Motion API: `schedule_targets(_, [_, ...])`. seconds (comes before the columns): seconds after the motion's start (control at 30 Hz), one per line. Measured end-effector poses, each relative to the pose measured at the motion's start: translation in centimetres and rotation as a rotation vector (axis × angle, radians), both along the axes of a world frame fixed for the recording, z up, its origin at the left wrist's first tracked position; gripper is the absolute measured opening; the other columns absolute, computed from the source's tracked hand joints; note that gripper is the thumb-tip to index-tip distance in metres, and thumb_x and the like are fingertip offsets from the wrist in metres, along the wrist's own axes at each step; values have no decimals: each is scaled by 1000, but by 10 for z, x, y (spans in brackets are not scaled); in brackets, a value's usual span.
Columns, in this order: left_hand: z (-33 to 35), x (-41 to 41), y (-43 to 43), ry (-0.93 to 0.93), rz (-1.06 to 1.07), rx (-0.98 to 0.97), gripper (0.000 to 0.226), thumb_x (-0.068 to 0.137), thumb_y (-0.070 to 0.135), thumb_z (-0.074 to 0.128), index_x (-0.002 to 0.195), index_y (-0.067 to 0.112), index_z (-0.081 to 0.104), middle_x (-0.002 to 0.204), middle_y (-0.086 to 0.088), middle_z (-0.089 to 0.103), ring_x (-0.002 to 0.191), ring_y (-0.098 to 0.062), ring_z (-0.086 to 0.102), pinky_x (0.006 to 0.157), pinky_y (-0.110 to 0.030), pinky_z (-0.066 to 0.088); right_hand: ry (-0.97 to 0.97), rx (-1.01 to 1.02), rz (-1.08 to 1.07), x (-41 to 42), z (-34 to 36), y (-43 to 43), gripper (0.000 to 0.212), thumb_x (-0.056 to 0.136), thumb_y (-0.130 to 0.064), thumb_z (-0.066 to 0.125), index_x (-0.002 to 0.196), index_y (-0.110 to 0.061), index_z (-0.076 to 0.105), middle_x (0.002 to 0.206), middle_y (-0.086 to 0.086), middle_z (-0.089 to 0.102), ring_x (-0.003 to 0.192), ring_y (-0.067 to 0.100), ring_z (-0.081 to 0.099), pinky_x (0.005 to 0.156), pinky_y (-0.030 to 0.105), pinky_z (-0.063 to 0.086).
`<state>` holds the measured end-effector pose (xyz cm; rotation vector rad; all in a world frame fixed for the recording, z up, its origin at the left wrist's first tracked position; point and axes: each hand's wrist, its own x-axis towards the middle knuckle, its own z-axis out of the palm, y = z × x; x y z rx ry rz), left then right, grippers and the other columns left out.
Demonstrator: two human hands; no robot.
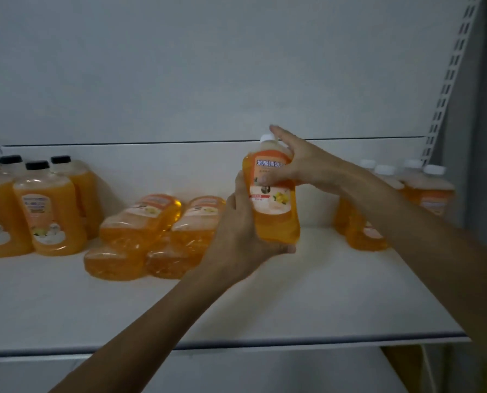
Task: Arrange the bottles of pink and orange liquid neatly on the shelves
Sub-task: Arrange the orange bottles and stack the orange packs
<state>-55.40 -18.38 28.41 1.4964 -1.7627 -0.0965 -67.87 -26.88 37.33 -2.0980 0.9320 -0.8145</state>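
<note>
Both hands are gripping the bottle (270,199) above the shelf (236,302): left hand (242,225) cupping its base, right hand (299,163) clasping its neck.

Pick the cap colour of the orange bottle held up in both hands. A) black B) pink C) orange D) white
D: the held orange bottle has a white cap at its top, beside the fingers of the right hand, while the left hand grips its lower body.
</note>
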Motion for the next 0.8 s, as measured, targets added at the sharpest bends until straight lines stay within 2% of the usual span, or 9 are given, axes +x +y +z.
schedule_targets(0.1, [-27, -27, -10, -1, -65, 6, 131, 61, 41, 84, 147, 23, -13, 150, -1, 22, 136, -16, 27, 108, -40, 36, 157, -43, -26, -36, -9, -3, 104, 69, -25, 82, 149, -32, 15, 132, -1, 42, 101, 15, 57, 73, 22, 54])
schedule_targets(0.2, [-52, -51, -16, 20, -90, -11, 122, 64, 35, 84, 141, 33, -10, 147, -4, 25, 132, -16, 30, 106, -33, 32, 238, -109, -37, -62, -25, -7, 98, 64, -27, 85, 142, -33, 26, 119, -4, 47, 94, 12, 59, 75, 22, 55])
schedule_targets(0.27, [-64, -63, -19, 37, -107, -17, 118, 67, 37, 82, 139, 38, -12, 144, -5, 29, 128, -16, 34, 104, -32, 35, 251, -131, -50, -76, -38, -11, 94, 61, -30, 87, 136, -34, 30, 113, -4, 53, 95, 13, 60, 77, 26, 55])
schedule_targets(0.37, [-75, -69, -27, -32, -66, -27, 118, 66, 47, 78, 141, 39, -12, 143, -5, 34, 124, -17, 39, 101, -33, 40, 200, -169, -52, -89, -52, -18, 94, 59, -29, 89, 134, -34, 32, 100, -11, 55, 89, 10, 61, 71, 21, 55])
schedule_targets(0.43, [-76, -70, -31, -100, -21, -2, 119, 65, 59, 72, 140, 41, -19, 144, 0, 34, 124, -16, 40, 101, -33, 40, 212, -263, -51, -92, -55, -21, 96, 59, -25, 89, 135, -33, 30, 105, -9, 53, 91, 12, 60, 73, 22, 56])
schedule_targets(0.53, [-76, -73, -30, -223, 42, 185, 111, 73, 67, 60, 141, 39, -24, 144, 2, 34, 124, -15, 39, 101, -30, 37, 281, -424, -59, -92, -60, -30, 99, 59, -20, 88, 136, -34, 27, 123, -1, 44, 103, 17, 52, 78, 28, 54])
schedule_targets(0.67, [-75, -76, -29, -355, 98, 300, 90, 81, 69, 45, 148, 27, 3, 139, 4, 40, 122, -15, 38, 104, -31, 32, 314, -485, -78, -93, -63, -43, 98, 61, -22, 87, 138, -31, 26, 131, 0, 34, 107, 21, 51, 81, 32, 54])
schedule_targets(0.73, [-75, -75, -28, -426, 121, 295, 75, 83, 69, 41, 142, 25, 27, 137, 4, 42, 120, -15, 38, 102, -29, 33, 411, -589, -115, -90, -62, -51, 100, 62, -30, 87, 139, -30, 24, 134, 1, 35, 113, 21, 48, 86, 33, 50])
schedule_targets(0.8, [-75, -76, -28, -480, 127, 286, 68, 84, 68, 39, 135, 24, 40, 136, 3, 43, 120, -14, 38, 101, -28, 33, 493, -676, -184, -87, -62, -60, 102, 62, -35, 86, 141, -26, 23, 136, 5, 37, 122, 22, 39, 90, 35, 43])
